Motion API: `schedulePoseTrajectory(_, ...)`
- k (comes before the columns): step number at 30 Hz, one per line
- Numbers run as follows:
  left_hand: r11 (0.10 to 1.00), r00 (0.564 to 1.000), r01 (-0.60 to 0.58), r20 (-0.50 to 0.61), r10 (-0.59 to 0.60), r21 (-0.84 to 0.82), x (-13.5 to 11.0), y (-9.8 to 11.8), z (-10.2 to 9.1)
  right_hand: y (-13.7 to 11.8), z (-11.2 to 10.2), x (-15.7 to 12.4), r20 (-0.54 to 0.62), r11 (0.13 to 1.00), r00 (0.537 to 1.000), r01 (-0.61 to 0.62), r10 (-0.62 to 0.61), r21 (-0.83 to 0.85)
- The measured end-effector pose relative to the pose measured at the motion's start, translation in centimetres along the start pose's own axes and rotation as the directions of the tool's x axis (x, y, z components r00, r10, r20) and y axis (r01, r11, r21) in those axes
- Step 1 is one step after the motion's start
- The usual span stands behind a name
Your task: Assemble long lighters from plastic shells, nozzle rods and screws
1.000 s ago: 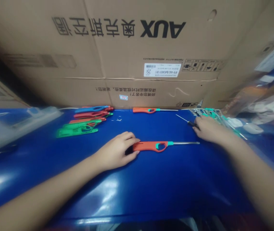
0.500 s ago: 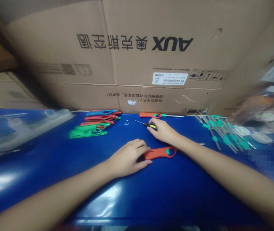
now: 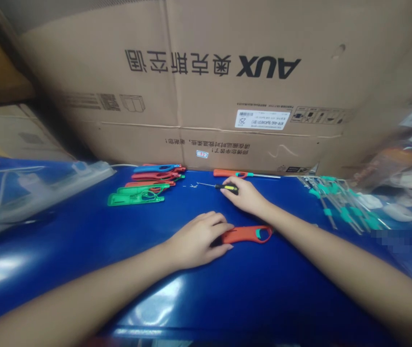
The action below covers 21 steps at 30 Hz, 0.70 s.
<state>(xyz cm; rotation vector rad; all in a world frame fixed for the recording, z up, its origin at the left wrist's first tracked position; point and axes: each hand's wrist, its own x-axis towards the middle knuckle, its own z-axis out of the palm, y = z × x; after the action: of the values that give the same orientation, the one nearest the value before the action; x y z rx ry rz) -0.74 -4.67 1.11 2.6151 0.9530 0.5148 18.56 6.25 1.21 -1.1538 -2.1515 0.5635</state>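
My left hand [image 3: 202, 241] is closed around the left end of an orange lighter handle [image 3: 244, 234] lying on the blue table. A teal trigger shows in the loop at the handle's right end; my fingers hide its other end. Farther back, my right hand [image 3: 244, 195] grips a small screwdriver [image 3: 229, 188] with a black and yellow handle. Its thin shaft points left, and the tip is at a few tiny white pieces [image 3: 192, 186] on the table. Whether the tip touches one I cannot tell.
Blue, red and green lighter casings [image 3: 137, 195] lie back left. An orange lighter with a metal tube [image 3: 232, 173] rests along the large cardboard box [image 3: 206, 96]. Metal rods with teal parts [image 3: 339, 202] are piled at right. A clear plastic bag [image 3: 47, 193] lies left.
The screwdriver tip has moved slightly left to the small white pieces. My left hand stays on the orange lighter handle. The whole view has shifted a little.
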Motion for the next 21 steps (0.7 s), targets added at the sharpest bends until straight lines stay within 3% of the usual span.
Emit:
schedulePoseTrajectory(5,0.999,1.000,-0.001,-0.011,0.000,-0.049,0.1,0.0,0.0,-0.2,-2.1,-2.0,-0.106,0.984,0.984,-0.127,0.141,0.128)
schedulePoseTrajectory(9,0.992,0.999,-0.010,-0.031,0.006,-0.125,0.2,0.2,0.4,-1.2,-3.9,-4.7,-0.126,0.928,0.953,-0.231,0.277,0.292)
schedulePoseTrajectory(11,0.983,0.999,-0.008,-0.048,0.000,-0.181,0.3,0.4,0.5,-1.8,-4.6,-6.3,-0.100,0.797,0.909,-0.297,0.404,0.526)
schedulePoseTrajectory(14,0.955,0.996,0.024,-0.071,-0.047,-0.296,0.4,0.6,0.8,-2.4,-5.4,-8.1,-0.092,0.603,0.859,-0.273,0.503,0.750)
schedulePoseTrajectory(18,0.892,0.974,0.114,-0.126,-0.186,-0.437,0.5,0.6,1.0,-2.6,-6.3,-9.0,-0.064,0.419,0.827,-0.215,0.559,0.882)
schedulePoseTrajectory(21,0.779,0.924,0.203,-0.148,-0.353,-0.593,0.7,0.7,0.9,-2.7,-6.8,-8.9,-0.032,0.359,0.826,-0.209,0.562,0.909)
